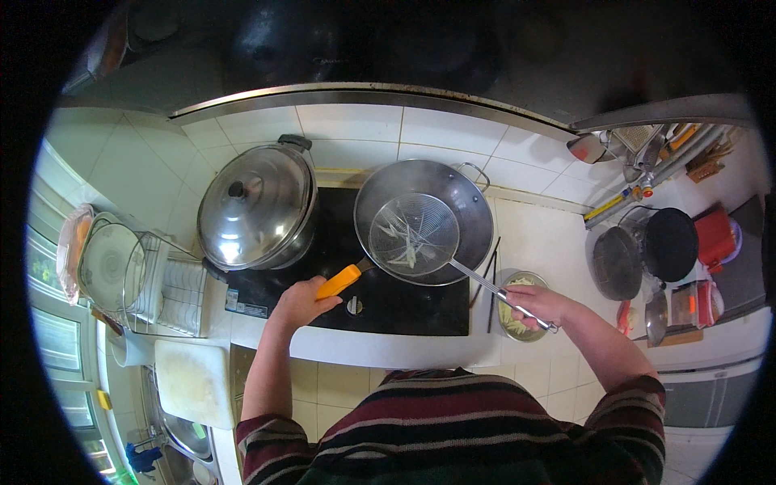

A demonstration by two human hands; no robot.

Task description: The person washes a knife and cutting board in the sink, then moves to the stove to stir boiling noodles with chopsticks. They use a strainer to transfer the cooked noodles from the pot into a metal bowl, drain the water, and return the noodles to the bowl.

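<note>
My left hand (301,305) is wrapped round the orange handle (338,281) of a dark wok (475,192) on the black cooktop (396,314). In my right hand (541,305) is the metal handle of a mesh skimmer (440,230). Its round basket lies within the wok's opening, with several pale, thin strips (411,252) in it. I cannot tell whether the basket touches the wok's bottom. Below my right hand stands a bowl (525,338) of pale shredded food, partly covered by the hand. Dark chopsticks (491,284) lie between cooktop and bowl.
A large lidded steel pot (255,210) stands left of the wok. Farther left are a dish rack (182,295), a white cutting board (192,384) and a sink (184,432). Dark pans (671,244) and utensils hang at right. A range hood (388,89) spans overhead.
</note>
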